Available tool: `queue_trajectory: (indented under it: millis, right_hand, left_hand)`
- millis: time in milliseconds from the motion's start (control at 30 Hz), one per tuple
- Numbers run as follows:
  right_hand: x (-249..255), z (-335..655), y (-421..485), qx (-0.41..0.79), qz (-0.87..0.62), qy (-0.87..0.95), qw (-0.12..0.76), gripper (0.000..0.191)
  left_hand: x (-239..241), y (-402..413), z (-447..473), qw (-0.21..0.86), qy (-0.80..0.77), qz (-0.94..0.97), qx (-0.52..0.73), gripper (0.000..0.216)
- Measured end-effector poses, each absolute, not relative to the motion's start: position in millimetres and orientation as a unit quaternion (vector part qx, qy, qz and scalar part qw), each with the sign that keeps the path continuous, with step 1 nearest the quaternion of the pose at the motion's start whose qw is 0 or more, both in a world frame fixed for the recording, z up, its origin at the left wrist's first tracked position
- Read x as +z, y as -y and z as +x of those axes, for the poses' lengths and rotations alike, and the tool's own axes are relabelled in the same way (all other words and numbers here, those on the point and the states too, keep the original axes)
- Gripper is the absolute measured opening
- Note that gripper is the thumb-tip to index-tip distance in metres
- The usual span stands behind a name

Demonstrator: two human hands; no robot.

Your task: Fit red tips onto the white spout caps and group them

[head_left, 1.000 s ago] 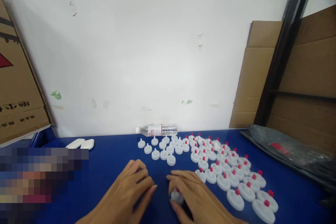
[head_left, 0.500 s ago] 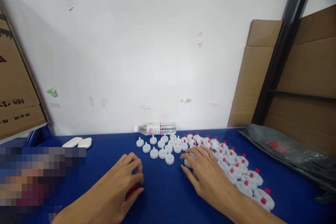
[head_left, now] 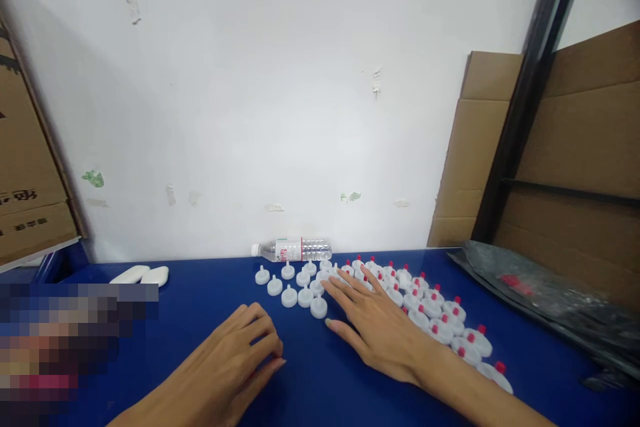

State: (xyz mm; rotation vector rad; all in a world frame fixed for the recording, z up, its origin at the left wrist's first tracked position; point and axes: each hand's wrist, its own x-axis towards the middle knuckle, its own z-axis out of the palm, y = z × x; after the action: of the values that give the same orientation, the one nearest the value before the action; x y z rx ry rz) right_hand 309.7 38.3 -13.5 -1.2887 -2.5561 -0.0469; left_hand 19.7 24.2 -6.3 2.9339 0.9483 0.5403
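My right hand (head_left: pixel 373 327) lies stretched out over the blue table (head_left: pixel 210 300), fingers spread and flat, with its fingertips at the edge of a cluster of plain white caps (head_left: pixel 289 295). Nothing shows in it. Its palm and wrist cover part of a larger group of white caps with red tips (head_left: pixel 440 330), which runs off to the right. My left hand (head_left: pixel 247 343) rests on the table to the left, fingers curled under; what they hold, if anything, is hidden.
A clear water bottle (head_left: pixel 293 249) lies on its side against the white wall. Two white oblong pieces (head_left: pixel 145 275) lie at the back left. A black plastic bag (head_left: pixel 540 287) and cardboard (head_left: pixel 475 147) stand at the right, a cardboard box (head_left: pixel 30 213) at the left.
My right hand, closed on a red-tipped cap a second ago, has left it among the red-tipped caps and stretched forward, open, to the plain white caps. My left hand has barely moved.
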Motion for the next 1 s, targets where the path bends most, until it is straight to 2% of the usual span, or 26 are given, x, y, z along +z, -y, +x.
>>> queue_trajectory:
  millis: [167,267,500,567,667,700,833,900,1000]
  right_hand:
    - [-18,313,-36,-0.055,-0.435,0.877,0.196,0.044]
    - [-20,314,-38,-0.086,-0.441,0.873,0.19,0.044]
    - [-1,319,-18,-0.005,-0.374,0.904,0.21,0.029]
    - [-2,320,-12,0.01,-0.373,0.901,0.22,0.034]
    - [-11,318,-8,0.01,-0.397,0.892,0.213,0.058]
    - [-14,316,-8,0.013,-0.397,0.894,0.209,0.057]
    - [-21,305,-6,0.057,-0.384,0.897,0.213,0.025]
    - [-22,299,-3,0.063,-0.374,0.899,0.22,0.023]
    - [-29,293,2,0.015,-0.349,0.904,0.246,0.033]
  left_hand:
    - [-8,-22,21,0.019,-0.315,0.934,0.166,0.013]
    - [-10,-22,21,0.021,-0.312,0.934,0.173,0.013]
    - [-16,-30,19,-0.01,-0.291,0.931,0.219,0.012]
    - [-17,-32,17,-0.033,-0.269,0.935,0.228,0.015]
    - [-18,-33,17,-0.044,-0.244,0.94,0.233,0.023]
    - [-18,-32,18,-0.044,-0.243,0.939,0.24,0.023]
    - [-21,-28,23,-0.044,-0.249,0.924,0.288,0.021]
    - [-22,-26,26,-0.044,-0.238,0.919,0.31,0.019]
    - [-21,-22,30,-0.044,-0.22,0.915,0.336,0.018]
